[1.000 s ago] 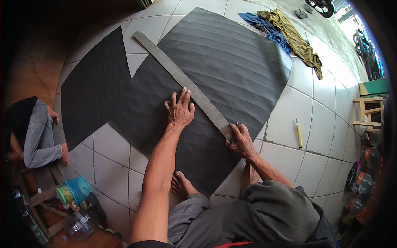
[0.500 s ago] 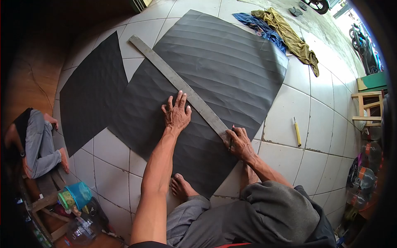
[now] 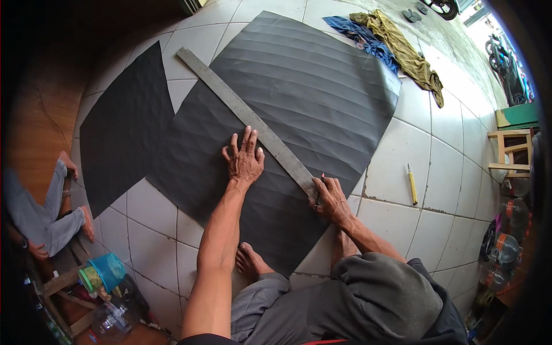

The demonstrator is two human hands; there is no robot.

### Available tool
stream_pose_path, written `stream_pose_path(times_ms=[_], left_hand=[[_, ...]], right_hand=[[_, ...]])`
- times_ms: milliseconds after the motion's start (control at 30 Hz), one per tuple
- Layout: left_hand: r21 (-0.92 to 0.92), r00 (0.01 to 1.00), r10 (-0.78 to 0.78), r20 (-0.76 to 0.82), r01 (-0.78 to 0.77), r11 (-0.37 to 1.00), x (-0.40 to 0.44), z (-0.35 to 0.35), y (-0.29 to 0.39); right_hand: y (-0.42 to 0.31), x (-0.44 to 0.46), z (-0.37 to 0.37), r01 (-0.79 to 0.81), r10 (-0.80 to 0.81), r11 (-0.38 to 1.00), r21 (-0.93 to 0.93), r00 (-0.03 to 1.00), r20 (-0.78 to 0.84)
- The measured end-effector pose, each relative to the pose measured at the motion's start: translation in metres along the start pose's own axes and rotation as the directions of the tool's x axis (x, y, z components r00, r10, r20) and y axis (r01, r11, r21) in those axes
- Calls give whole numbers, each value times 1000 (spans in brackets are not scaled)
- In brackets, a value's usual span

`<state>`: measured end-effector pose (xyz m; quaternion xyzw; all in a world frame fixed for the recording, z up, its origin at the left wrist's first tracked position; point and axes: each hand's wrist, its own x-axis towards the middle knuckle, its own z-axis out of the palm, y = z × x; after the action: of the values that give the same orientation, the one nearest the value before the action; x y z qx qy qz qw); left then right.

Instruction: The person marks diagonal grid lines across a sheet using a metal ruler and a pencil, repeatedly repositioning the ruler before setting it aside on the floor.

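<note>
A long steel ruler (image 3: 230, 102) lies diagonally across a large black sheet (image 3: 299, 86) spread on the floor. My left hand (image 3: 245, 160) is open, its fingers spread on the sheet and the longest fingertips on the ruler's edge. At the ruler's near end, my right hand (image 3: 332, 201) is closed around a thin pencil-like stick (image 3: 323, 175), with only a small tip showing. This hand also rests against the ruler's end. A second black piece (image 3: 126, 126) lies to the left, meeting the large sheet along one side.
On the tiles to the right lies a yellow cutter knife (image 3: 412, 185). Crumpled cloths (image 3: 397, 49) lie at the far edge. Another person's legs (image 3: 52, 213) are at the left, above a blue basket (image 3: 107, 270). A wooden stool (image 3: 510, 150) and plastic bottles (image 3: 506, 248) stand at right.
The other person at the left has shifted their legs, and their hand now shows lower down. My hands and the ruler stay nearly in place; the view has shifted slightly.
</note>
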<state>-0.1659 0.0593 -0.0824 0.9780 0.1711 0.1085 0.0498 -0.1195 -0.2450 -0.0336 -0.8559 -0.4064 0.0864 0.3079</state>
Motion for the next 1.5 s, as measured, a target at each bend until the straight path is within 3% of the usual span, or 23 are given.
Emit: stream_pose_path(times_ms=[700, 900, 1033, 1100, 1200, 1500], left_hand=[[21, 999, -20, 34, 19, 1000, -1, 0, 1], [-21, 999, -42, 18, 42, 999, 1, -6, 5], [-83, 991, -131, 27, 133, 988, 18, 5, 6], [-231, 930, -368, -4, 358, 905, 35, 11, 11], [-225, 862, -505, 55, 503, 834, 63, -3, 21], [-136, 846, -524, 96, 533, 835, 72, -3, 26]], right_hand=[[6, 2, -4, -30, 28, 999, 30, 996, 79], [9, 1, -1, 46, -46, 999, 26, 999, -1], [6, 1, -1, 58, -58, 998, 17, 998, 3], [5, 1, -2, 8, -8, 1000, 6, 999, 32], [4, 1, -4, 6, -7, 1000, 10, 999, 36], [2, 4, -6, 13, -13, 1000, -4, 998, 63]])
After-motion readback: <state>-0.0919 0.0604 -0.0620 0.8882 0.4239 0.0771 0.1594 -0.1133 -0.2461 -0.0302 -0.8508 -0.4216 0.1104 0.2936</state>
